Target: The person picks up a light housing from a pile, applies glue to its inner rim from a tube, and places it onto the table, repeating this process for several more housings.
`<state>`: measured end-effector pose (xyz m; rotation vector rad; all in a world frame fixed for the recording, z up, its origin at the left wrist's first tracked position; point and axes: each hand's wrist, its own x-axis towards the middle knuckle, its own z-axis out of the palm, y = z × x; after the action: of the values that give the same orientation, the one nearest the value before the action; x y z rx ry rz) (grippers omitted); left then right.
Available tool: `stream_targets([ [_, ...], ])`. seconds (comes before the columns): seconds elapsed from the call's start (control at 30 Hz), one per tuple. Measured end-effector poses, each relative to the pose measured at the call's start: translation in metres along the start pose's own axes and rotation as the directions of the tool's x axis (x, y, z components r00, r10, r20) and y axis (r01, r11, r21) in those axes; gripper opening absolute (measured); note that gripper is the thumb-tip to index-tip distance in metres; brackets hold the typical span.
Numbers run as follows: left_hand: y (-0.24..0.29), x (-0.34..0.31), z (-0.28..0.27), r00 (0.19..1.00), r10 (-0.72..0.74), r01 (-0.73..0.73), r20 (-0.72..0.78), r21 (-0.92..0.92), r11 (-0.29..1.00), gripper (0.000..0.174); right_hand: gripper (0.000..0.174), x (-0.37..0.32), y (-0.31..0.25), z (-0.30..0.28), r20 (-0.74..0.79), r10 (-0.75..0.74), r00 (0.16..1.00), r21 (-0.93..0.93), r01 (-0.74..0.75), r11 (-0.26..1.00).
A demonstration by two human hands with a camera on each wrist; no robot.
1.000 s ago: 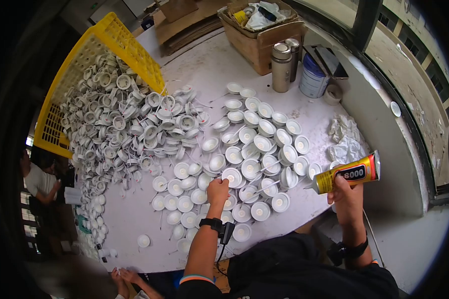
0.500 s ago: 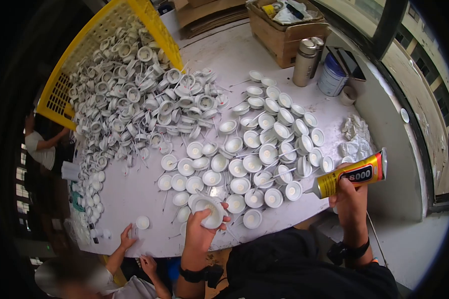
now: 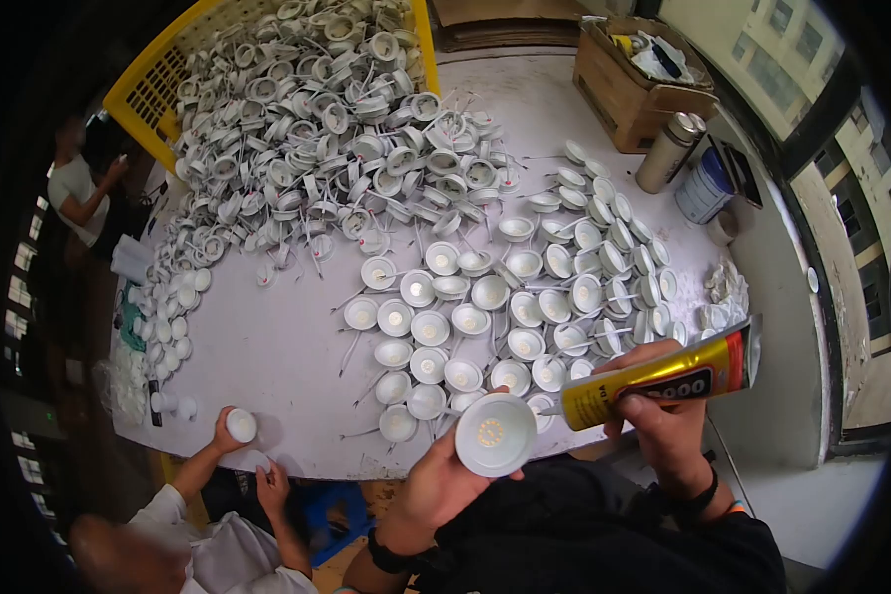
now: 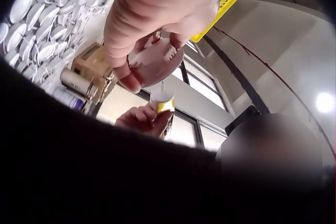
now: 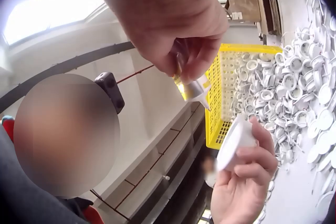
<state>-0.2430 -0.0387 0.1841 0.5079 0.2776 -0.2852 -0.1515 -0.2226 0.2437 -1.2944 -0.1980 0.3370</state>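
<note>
Left hand (image 3: 442, 492) and right hand (image 3: 668, 433) hover beside a crowded table (image 3: 267, 346) (window (image 3: 757, 61) alongside).

I am in a workshop, at what looks like a hand-assembly bench: a long worktable (image 3: 267, 356) carries a great heap of identical white lamp housings (image 3: 307, 129) spilling from a yellow plastic crate (image 3: 148, 89). Beside me are rows of white cups with LED discs (image 3: 429, 328), a worn cardboard box (image 3: 624, 94), and another person (image 3: 208, 544) handling similar parts.
</note>
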Motion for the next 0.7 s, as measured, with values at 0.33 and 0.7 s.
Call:
stream_targets([
  [0.33, 0.008, -0.012, -0.006, 0.983, -0.058, 0.061, 0.173, -0.014, 0.998, 0.064, 0.030, 0.001, -0.006, 0.040, 0.152, -0.026, 0.988, -0.151, 0.050, 0.987],
  [0.7, 0.007, -0.014, -0.007, 0.974, -0.085, 0.090, 0.212, -0.012, 0.996, 0.065, 0.029, 0.000, -0.003, 0.043, 0.161, -0.029, 0.986, -0.187, 0.059, 0.981],
])
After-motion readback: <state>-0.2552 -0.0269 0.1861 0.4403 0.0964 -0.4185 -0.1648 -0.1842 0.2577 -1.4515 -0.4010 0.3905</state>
